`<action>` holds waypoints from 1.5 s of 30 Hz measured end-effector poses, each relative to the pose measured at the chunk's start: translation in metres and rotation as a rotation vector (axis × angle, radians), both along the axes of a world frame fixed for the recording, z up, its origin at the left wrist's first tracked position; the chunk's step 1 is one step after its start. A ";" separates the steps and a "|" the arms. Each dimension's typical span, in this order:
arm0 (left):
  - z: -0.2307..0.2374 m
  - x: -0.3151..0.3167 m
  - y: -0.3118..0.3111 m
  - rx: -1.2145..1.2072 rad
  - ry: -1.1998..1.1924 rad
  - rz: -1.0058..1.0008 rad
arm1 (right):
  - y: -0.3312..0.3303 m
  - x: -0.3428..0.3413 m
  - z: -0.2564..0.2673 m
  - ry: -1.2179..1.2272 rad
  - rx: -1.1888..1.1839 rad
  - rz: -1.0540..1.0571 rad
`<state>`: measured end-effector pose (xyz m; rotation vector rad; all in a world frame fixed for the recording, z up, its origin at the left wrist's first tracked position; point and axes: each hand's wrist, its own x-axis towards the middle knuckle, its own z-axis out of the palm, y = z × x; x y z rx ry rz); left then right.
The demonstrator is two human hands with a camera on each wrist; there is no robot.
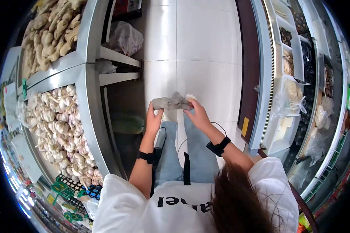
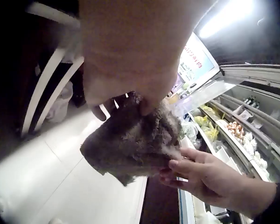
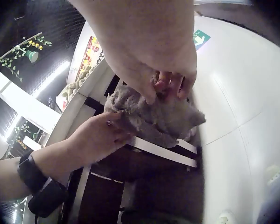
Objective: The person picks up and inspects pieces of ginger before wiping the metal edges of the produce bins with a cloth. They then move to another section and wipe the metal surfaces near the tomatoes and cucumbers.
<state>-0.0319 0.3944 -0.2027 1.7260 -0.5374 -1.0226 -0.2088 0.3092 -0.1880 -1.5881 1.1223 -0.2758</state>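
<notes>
A grey, fuzzy cleaning rag [image 1: 168, 103] is stretched between both hands, in front of the legs and above the floor. My left hand [image 1: 154, 118] grips its left end, thumb on the near side. At the other end, my right hand [image 1: 198, 115] pinches the cloth between thumb and fingers. In the left wrist view the rag [image 2: 130, 140] hangs in a bunched fold with a ragged lower edge. The right wrist view shows the rag [image 3: 170, 122] crumpled, its worn, frayed surface facing the camera.
On the left, metal-framed bins hold garlic [image 1: 62, 126] and ginger [image 1: 52, 35]. A plastic bag [image 1: 127, 39] sits beside the stand's legs. Along the right runs a display case with white trays [image 1: 280, 134] and bagged goods. A tiled floor [image 1: 206, 39] lies between them.
</notes>
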 end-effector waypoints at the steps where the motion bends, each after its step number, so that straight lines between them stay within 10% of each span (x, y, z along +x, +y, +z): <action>1: 0.006 0.001 0.001 -0.007 -0.026 -0.047 | 0.002 -0.004 0.003 0.001 -0.005 0.007; 10: 0.086 0.008 -0.001 0.004 -0.057 -0.290 | -0.002 -0.015 0.060 -0.029 -0.548 0.047; 12: 0.099 0.008 -0.001 0.002 -0.036 -0.295 | -0.003 -0.015 0.064 -0.204 0.005 -0.030; 21: 0.139 0.013 -0.014 -0.006 -0.166 -0.465 | -0.028 -0.015 0.132 -0.187 -0.124 0.081; 26: 0.176 0.007 -0.022 -0.433 -0.491 -0.562 | -0.036 -0.019 0.155 -0.126 -0.241 0.118; 45: 0.194 0.037 0.004 -0.278 -0.439 -0.545 | -0.028 0.037 0.137 -0.130 0.075 0.160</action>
